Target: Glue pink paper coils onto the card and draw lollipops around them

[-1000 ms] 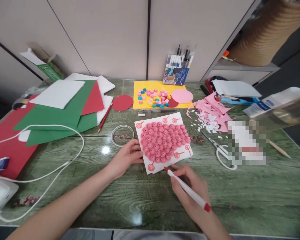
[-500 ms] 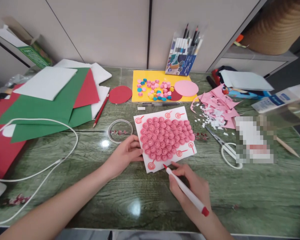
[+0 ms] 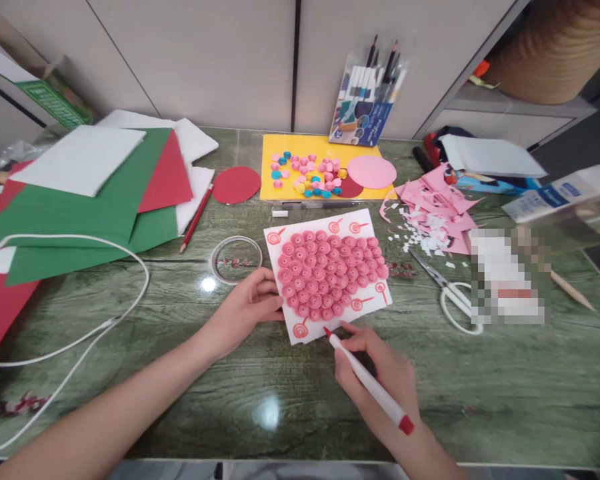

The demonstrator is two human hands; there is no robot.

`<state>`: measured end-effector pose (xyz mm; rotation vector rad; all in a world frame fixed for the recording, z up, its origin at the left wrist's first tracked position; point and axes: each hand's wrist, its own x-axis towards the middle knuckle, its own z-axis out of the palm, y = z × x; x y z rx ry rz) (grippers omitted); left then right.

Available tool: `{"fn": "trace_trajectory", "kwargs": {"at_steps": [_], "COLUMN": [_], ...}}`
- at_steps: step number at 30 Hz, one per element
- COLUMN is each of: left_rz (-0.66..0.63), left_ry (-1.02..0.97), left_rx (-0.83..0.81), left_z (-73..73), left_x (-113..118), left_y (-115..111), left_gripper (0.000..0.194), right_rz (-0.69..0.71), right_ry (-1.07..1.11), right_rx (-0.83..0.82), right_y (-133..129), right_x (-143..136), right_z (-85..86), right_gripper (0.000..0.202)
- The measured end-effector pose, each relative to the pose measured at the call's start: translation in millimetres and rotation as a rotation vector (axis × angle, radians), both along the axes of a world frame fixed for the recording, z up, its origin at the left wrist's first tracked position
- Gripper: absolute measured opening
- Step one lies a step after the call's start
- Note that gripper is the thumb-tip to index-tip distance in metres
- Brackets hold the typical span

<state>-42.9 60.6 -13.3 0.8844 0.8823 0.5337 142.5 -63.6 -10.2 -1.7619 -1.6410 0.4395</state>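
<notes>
A white card (image 3: 380, 300) lies tilted on the green table, covered in the middle by pink paper coils (image 3: 325, 273), with red spirals on stems drawn round its edges. At the card's left edge, my left hand (image 3: 250, 303) grips it between thumb and fingers. My right hand (image 3: 380, 373) is closed around a white marker with a red end (image 3: 373, 387); its red tip is at the card's lower edge, below the coils. A roll of clear tape (image 3: 213, 261) lies left of the card.
Green paper (image 3: 80, 257), red and white sheets lie at left beside a white cable (image 3: 143, 280). Behind the card is a yellow sheet (image 3: 285, 190) with small coils. Scissors (image 3: 455, 300), pink scraps (image 3: 440, 203) and a blurred patch are at right. A marker pack (image 3: 361, 113) stands behind.
The whole view has shifted slightly. Both hands, the card and the marker keep nearly the same positions relative to one another.
</notes>
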Motion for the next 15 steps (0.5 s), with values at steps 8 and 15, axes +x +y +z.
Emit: {"fn": "trace_trajectory", "kwargs": {"at_steps": [8, 15], "left_rz": [0.000, 0.004], "left_ry": [0.008, 0.011], "left_rx": [0.002, -0.011], "left_z": [2.2, 4.3], "left_x": [1.2, 1.3], "left_y": [0.4, -0.1], "left_gripper": [0.022, 0.022], "right_rz": [-0.007, -0.011], "right_ry": [-0.002, -0.016], "right_rx": [-0.004, -0.004], "right_y": [0.3, 0.3], "right_x": [-0.2, -0.8], "right_z": [0.2, 1.6], "right_gripper": [0.005, 0.008]}}
